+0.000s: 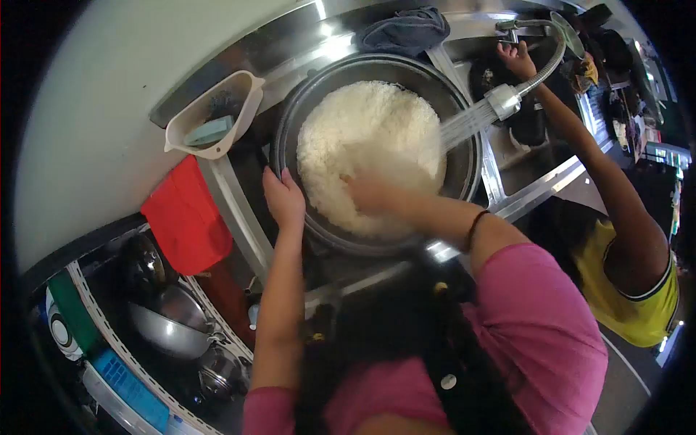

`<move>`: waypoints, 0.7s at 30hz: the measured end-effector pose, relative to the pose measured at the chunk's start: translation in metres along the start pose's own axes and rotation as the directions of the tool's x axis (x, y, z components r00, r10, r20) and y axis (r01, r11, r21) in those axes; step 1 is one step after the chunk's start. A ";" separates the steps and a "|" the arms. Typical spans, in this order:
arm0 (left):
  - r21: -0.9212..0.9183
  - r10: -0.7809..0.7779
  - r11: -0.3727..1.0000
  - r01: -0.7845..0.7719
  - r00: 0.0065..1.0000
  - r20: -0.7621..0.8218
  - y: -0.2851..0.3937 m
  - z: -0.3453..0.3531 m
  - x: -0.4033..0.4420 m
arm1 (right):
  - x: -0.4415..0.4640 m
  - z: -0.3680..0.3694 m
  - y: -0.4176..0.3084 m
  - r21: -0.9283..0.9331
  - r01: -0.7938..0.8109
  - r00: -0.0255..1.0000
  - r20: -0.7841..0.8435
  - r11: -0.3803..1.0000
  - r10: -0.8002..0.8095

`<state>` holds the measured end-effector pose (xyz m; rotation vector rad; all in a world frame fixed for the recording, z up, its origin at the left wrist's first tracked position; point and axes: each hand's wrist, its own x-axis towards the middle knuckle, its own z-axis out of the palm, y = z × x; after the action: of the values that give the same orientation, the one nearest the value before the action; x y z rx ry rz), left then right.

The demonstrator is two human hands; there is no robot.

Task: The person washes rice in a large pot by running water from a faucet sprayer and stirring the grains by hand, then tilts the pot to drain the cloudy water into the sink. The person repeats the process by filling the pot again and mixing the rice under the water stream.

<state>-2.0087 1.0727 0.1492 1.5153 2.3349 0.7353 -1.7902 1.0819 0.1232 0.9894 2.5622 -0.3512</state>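
Note:
A large dark round pot [286, 134] stands in the sink with a thick bed of white rice [341, 109] inside. My left hand [284, 197] grips the pot's near left rim. Sunk in the rice is my right hand [366, 192], smeared by motion, its fingers mostly hidden. From the right, a spray head [504, 101] on a flexible metal hose pours water onto the rice, close to my right hand.
A co-worker's hand [516, 59] is at the tap on the right. A beige basket [246, 90] holding a pale block stands left of the pot, above a hanging red cloth [187, 217]. Behind lies a dark cloth [406, 30]. Metal pans [170, 330] fill a lower-left shelf.

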 end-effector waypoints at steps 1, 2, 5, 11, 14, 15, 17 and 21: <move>-0.029 0.013 0.999 -0.013 1.000 -0.007 -0.001 0.000 0.001 | -0.015 0.023 0.008 0.068 0.102 0.977 -0.193 0.992 -0.087; -0.029 0.015 0.999 -0.016 1.000 -0.007 -0.001 -0.001 0.002 | -0.024 0.035 0.014 0.111 0.212 0.910 -0.386 0.971 -0.155; -0.034 -0.030 0.999 0.031 0.999 0.017 0.002 -0.001 0.003 | -0.005 0.026 0.062 0.616 -0.149 0.984 0.018 0.774 0.175; -0.051 -0.011 0.999 0.011 1.000 0.002 0.003 -0.004 0.001 | 0.067 0.003 0.042 0.350 -0.428 0.893 0.304 0.833 0.331; -0.081 -0.090 0.993 0.090 0.996 0.006 0.010 -0.003 0.003 | -0.013 -0.005 0.016 0.025 0.058 0.976 -0.212 0.998 -0.051; -0.110 -0.109 0.988 0.111 0.994 0.031 0.009 -0.004 0.002 | -0.024 0.034 0.026 0.110 0.123 0.971 -0.216 0.986 -0.097; -0.128 -0.139 0.981 0.144 0.989 0.045 0.003 -0.007 0.005 | -0.040 0.061 0.050 0.546 0.036 0.999 -0.014 0.837 -0.034; -0.127 -0.128 0.983 0.134 0.990 0.054 0.008 -0.011 0.004 | -0.025 0.064 0.158 0.977 -0.053 0.964 -0.004 0.206 0.267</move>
<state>-2.0094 1.0754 0.1627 1.2964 2.2802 0.7941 -1.6486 1.1586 0.0605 1.6987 2.0881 -2.1156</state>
